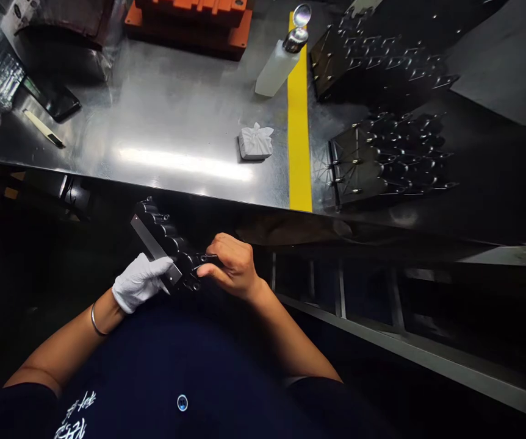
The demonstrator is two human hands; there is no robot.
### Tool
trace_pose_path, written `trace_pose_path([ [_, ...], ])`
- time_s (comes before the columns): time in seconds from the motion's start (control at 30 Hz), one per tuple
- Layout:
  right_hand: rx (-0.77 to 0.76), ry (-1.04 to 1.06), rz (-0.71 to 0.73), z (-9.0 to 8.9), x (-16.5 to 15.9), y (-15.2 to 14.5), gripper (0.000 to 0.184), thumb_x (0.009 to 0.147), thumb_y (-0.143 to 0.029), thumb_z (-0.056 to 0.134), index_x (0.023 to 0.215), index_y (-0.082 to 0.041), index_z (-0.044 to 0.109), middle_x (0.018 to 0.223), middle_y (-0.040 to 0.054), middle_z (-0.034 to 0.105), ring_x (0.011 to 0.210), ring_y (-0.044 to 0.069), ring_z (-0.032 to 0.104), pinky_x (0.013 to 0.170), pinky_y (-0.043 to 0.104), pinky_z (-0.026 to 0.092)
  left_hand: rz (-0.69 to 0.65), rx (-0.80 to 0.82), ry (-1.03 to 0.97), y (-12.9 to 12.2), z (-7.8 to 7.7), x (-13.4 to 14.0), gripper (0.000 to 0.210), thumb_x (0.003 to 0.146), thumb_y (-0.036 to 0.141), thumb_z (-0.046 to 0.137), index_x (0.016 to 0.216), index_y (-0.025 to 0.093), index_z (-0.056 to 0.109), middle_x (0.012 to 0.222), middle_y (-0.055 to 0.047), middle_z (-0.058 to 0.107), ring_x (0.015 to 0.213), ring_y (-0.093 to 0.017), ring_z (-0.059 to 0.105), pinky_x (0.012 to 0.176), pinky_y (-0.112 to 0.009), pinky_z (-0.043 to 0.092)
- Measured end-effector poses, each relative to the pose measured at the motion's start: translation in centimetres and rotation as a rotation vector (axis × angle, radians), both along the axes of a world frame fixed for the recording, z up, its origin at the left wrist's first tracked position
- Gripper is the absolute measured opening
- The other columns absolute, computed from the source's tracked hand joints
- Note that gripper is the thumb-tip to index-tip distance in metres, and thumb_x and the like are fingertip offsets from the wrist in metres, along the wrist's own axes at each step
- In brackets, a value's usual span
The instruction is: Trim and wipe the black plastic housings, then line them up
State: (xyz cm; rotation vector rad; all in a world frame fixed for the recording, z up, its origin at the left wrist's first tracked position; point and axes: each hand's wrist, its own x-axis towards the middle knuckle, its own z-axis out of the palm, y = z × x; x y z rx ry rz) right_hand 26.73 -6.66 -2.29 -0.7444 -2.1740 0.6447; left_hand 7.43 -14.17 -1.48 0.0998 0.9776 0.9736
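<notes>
A black moulded part (171, 241) with a row of rounded lobes and a flat, shiny side is held in front of my body, just off the bench's near edge. My left hand (138, 283), in a white glove, is closed around its lower end, with the thumb on the flat side. Bare and curled, my right hand (233, 265) is at the part's right end. Its thumb and index finger pinch something small and dark there, which I cannot make out.
On the metal bench (176, 110) sit a folded white cloth pad (256, 143), a pump bottle (277, 68), an orange fixture (190, 27) and a cutter knife (43, 128). Right of the yellow strip (299, 134) stand stacks of similar black parts (391, 155). A metal frame (343, 289) is lower right.
</notes>
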Motion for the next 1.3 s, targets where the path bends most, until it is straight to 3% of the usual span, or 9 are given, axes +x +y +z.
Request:
trace_pose_path([
  [0.17,0.046,-0.054,-0.016,0.4,-0.2,0.3,0.052,0.097,-0.049,0.036,0.055,-0.020,0.046,0.053,0.0008,0.045,0.052,0.012,0.042,0.051,0.027,0.032,0.146,-0.215,-0.129,0.7,1.2,0.6,0.004,0.077,0.009,0.068,0.076,0.012,0.071,0.074,-0.003,0.074,0.065,-0.012,0.069,0.067,-0.021,0.057],
  [0.27,-0.031,-0.004,-0.004,0.9,0.4,1.0,0.042,0.100,-0.036,0.033,0.069,-0.019,0.054,0.058,0.0014,0.052,0.054,0.012,0.048,0.053,0.026,0.038,0.203,-0.344,-0.282,1.3,2.1,0.7,0.021,0.091,0.011,0.051,0.082,0.012,0.070,0.079,-0.003,0.075,0.071,-0.010,0.071,0.071,-0.017,0.058],
  [0.37,-0.012,-0.032,0.050,1.4,1.2,1.9,0.028,0.096,-0.025,0.042,0.075,-0.018,0.058,0.060,0.0014,0.057,0.054,0.011,0.051,0.053,0.025,0.039,0.231,-0.385,-0.361,1.6,2.9,0.6,0.029,0.096,0.014,0.041,0.085,0.010,0.068,0.080,-0.005,0.076,0.076,-0.010,0.073,0.076,-0.017,0.058],
  [0.47,0.082,-0.096,0.106,1.7,1.7,2.8,0.022,0.092,-0.025,0.053,0.072,-0.017,0.061,0.058,0.0012,0.058,0.053,0.011,0.052,0.051,0.025,0.037,0.256,-0.433,-0.378,1.7,3.3,0.5,0.033,0.097,0.015,0.037,0.085,0.010,0.067,0.077,-0.005,0.075,0.073,-0.011,0.073,0.075,-0.017,0.058],
  [0.6,0.104,-0.193,0.159,1.9,2.0,3.6,0.029,0.091,-0.031,0.055,0.067,-0.018,0.062,0.052,-0.0012,0.051,0.047,0.009,0.046,0.046,0.025,0.030,0.254,-0.461,-0.391,1.6,3.1,0.7,0.034,0.098,0.017,0.036,0.085,0.008,0.066,0.076,-0.007,0.075,0.070,-0.012,0.073,0.070,-0.018,0.059],
  [0.87,-0.170,-0.110,0.419,1.9,2.7,4.2,0.033,0.093,-0.028,0.053,0.064,-0.015,0.060,0.050,-0.0024,0.047,0.046,0.007,0.041,0.047,0.022,0.031,0.189,-0.376,-0.439,0.6,2.1,1.1,0.029,0.095,0.012,0.040,0.086,0.007,0.067,0.080,-0.009,0.075,0.075,-0.015,0.073,0.076,-0.022,0.059],
  [1.13,-0.362,-0.121,0.495,1.9,3.4,3.6,0.034,0.093,-0.030,0.053,0.063,-0.015,0.059,0.052,-0.0022,0.048,0.048,0.006,0.042,0.050,0.021,0.032,0.122,-0.344,-0.493,0.2,2.5,1.5,0.028,0.093,0.012,0.043,0.089,0.007,0.070,0.089,-0.012,0.076,0.085,-0.019,0.073,0.085,-0.027,0.057],
  [1.23,-0.563,-0.212,0.634,1.8,3.9,3.8,0.043,0.093,-0.036,0.052,0.055,-0.015,0.054,0.049,-0.0040,0.041,0.046,0.006,0.036,0.048,0.021,0.029,0.056,-0.373,-0.490,0.2,2.1,1.5,0.027,0.093,0.013,0.044,0.088,0.005,0.070,0.088,-0.014,0.076,0.084,-0.021,0.073,0.082,-0.029,0.059],
  [1.3,-0.740,-0.323,0.783,1.6,4.4,4.0,0.047,0.091,-0.042,0.054,0.051,-0.015,0.052,0.048,-0.0052,0.036,0.045,0.005,0.032,0.045,0.021,0.027,0.096,-0.381,-0.450,0.5,2.2,1.3,0.029,0.094,0.012,0.043,0.084,0.005,0.069,0.084,-0.013,0.076,0.079,-0.020,0.074,0.076,-0.027,0.060],
])
